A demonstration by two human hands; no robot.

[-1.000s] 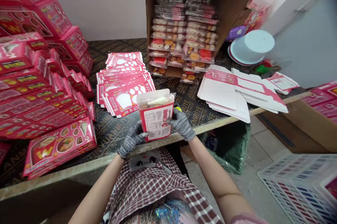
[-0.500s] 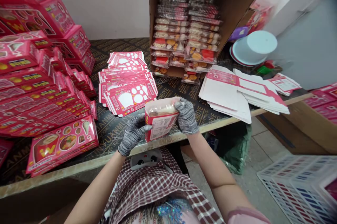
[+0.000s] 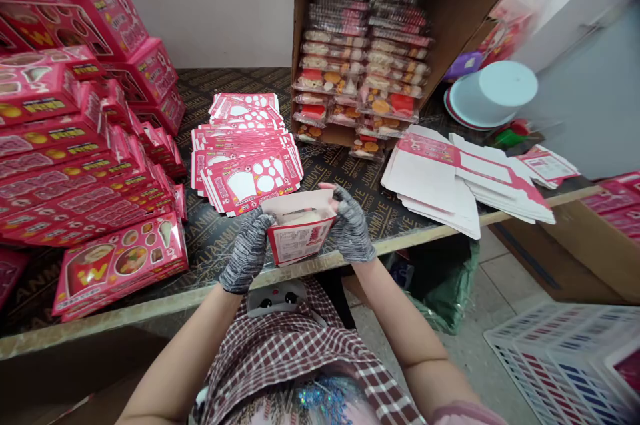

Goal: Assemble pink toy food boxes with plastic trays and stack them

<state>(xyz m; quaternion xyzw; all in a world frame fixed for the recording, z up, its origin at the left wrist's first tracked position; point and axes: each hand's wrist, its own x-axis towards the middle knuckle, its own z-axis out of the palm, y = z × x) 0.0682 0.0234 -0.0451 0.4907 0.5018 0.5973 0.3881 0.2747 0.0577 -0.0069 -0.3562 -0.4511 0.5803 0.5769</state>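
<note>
Tipped further over than a moment ago, a pink-and-white carton point(image 3: 300, 232) is pinched in a narrow grip between the gloved left hand point(image 3: 247, 252) and right hand point(image 3: 351, 228) above the worktop point(image 3: 215, 245), with flat pink blanks point(image 3: 247, 175) still stacked ahead and assembled boxes point(image 3: 120, 262) piled left.
</note>
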